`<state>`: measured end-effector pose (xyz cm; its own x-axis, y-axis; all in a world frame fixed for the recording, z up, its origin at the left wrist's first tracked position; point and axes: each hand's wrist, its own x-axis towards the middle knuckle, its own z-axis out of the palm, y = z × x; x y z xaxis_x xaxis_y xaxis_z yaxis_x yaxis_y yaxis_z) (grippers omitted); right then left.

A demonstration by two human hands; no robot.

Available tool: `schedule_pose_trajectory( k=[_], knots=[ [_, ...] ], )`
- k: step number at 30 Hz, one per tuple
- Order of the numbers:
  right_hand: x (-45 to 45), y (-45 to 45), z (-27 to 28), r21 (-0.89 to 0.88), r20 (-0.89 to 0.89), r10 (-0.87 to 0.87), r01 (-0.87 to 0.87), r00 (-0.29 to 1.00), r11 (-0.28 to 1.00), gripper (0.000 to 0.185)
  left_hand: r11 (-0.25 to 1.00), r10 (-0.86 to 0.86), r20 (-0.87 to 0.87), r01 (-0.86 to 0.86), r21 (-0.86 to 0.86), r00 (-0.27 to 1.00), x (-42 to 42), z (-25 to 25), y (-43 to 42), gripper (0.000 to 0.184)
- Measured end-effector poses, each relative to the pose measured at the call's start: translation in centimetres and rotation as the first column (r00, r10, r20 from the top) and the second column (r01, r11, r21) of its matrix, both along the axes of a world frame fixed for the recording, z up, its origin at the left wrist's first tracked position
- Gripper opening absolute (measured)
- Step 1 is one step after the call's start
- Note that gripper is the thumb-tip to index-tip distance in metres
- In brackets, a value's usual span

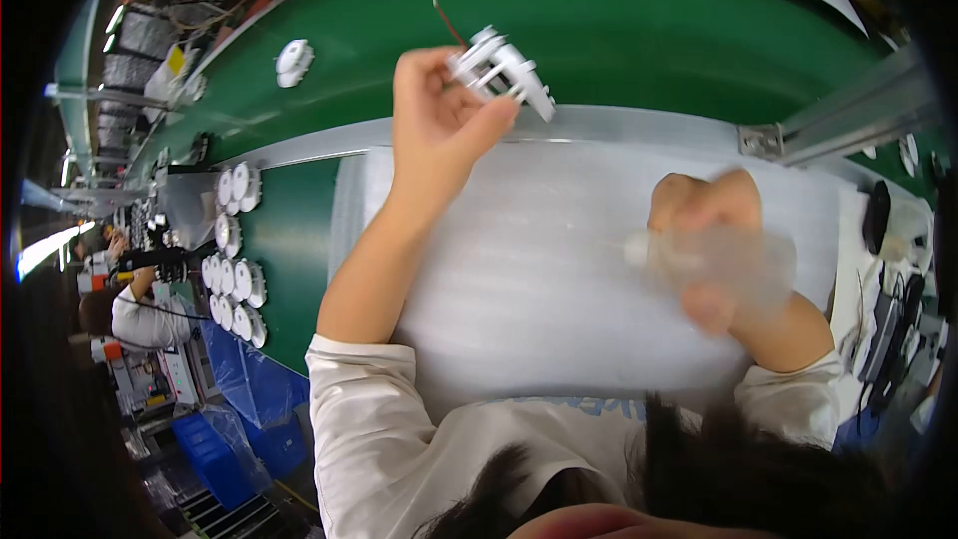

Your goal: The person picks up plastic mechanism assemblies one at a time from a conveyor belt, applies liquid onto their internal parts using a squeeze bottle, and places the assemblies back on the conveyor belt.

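My left hand [446,118] is closed around a white plastic part [504,70], a round housing with slatted sides, held tilted over the metal rail. A thin red wire [449,25] sticks up from it. On the right, my right hand [714,215] grips a translucent squeeze bottle [743,265], smeared by motion, its pale tip [637,248] pointing left. The bottle is above the white foam sheet [559,329], apart from the plastic part.
Beyond the metal rail [619,127] runs a green belt [639,30] carrying a white round part [293,63]. Several similar white parts [239,282] stand at left. A metal post [858,105] rises at right. Blue bins [215,454] are lower left; a co-worker [150,319] is farther left.
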<state>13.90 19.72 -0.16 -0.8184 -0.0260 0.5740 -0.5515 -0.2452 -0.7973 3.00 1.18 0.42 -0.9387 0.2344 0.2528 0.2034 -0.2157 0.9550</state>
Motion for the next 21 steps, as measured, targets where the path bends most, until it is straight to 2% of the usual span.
schedule_pose_trajectory(
  k=[1, 2, 3, 4, 5, 6, 8, 9, 11, 12, 13, 15, 17, 18, 21],
  knots=[
    [-0.7, 0.3, -0.9, -0.073, 0.145, 0.059, -0.049, 0.988, 0.996, 0.037, 0.938, 0.097, -0.195, -0.155, -0.311, 0.976, -1.6, 0.3, -0.3, 0.058],
    [-1.4, 0.7, -1.8, -0.145, 0.288, 0.127, -0.088, 0.949, 0.985, 0.036, 0.761, 0.128, -0.394, -0.345, -0.55, 0.91, -3.1, 0.5, -0.6, 0.058],
    [-2.0, 0.9, -2.5, -0.143, 0.271, 0.144, -0.108, 0.952, 0.984, 0.036, 0.755, 0.144, -0.41, -0.368, -0.543, 0.901, -4.9, 0.0, -0.9, 0.058],
    [-2.7, 1.1, -2.9, -0.256, 0.451, 0.222, -0.113, 0.864, 0.96, 0.036, 0.564, 0.04, -0.573, -0.492, -0.664, 0.819, -6.8, -0.9, -1.2, 0.056],
    [-3.5, 1.2, -3.1, -0.358, 0.602, 0.307, -0.094, 0.737, 0.929, 0.036, 0.34, -0.1, -0.684, -0.621, -0.706, 0.723, -7.9, -1.8, -1.5, 0.054],
    [-4.0, 1.2, -3.2, -0.35, 0.586, 0.315, -0.117, 0.747, 0.929, 0.036, 0.299, -0.043, -0.651, -0.612, -0.732, 0.758, -8.3, -2.5, -1.4, 0.054],
    [-4.4, 1.0, -3.3, -0.472, 0.692, 0.279, 0.125, 0.665, 0.873, 0.036, 0.27, 0.001, -0.576, -0.555, -0.787, 0.817, -8.8, -3.4, -1.3, 0.052],
    [-4.6, 1.1, -3.1, -0.473, 0.689, 0.287, 0.113, 0.665, 0.874, 0.036, 0.263, 0.009, -0.58, -0.562, -0.785, 0.815, -8.8, -3.2, -1.4, 0.052],
    [-4.4, 1.4, -3.0, -0.51, 0.691, 0.329, 0.111, 0.643, 0.853, 0.036, 0.373, 0.13, -0.748, -0.731, -0.572, 0.651, -8.6, -2.7, -1.8, 0.045],
    [-4.3, 1.4, -3.1, -0.51, 0.693, 0.333, 0.109, 0.639, 0.853, 0.036, 0.429, 0.165, -0.744, -0.726, -0.537, 0.648, -8.8, -2.4, -2.4, 0.042],
    [-4.4, 1.5, -3.2, -0.508, 0.68, 0.337, 0.087, 0.652, 0.857, 0.035, 0.428, 0.168, -0.745, -0.728, -0.535, 0.646, -9.6, -2.5, -3.2, 0.042],
    [-4.5, 1.6, -3.2, -0.501, 0.664, 0.338, 0.061, 0.666, 0.864, 0.033, 0.403, 0.291, -0.808, -0.832, -0.381, 0.512, -11.4, -3.8, -5.7, 0.042],
    [-4.6, 1.7, -3.2, -0.509, 0.658, 0.342, 0.061, 0.671, 0.859, 0.033, 0.287, 0.394, -0.776, -0.868, -0.405, 0.493, -12.9, -4.6, -8.6, 0.041],
    [-4.7, 1.7, -3.3, -0.508, 0.65, 0.336, 0.061, 0.682, 0.859, 0.033, 0.183, 0.397, -0.771, -0.866, -0.466, 0.498, -13.4, -4.8, -10.2, 0.041],
    [-4.6, 1.6, -3.2, -0.513, 0.647, 0.329, 0.073, 0.688, 0.855, 0.032, 0.147, 0.465, -0.652, -0.779, -0.609, 0.598, -14.5, -6.0, -13.8, 0.039]
  ],
)
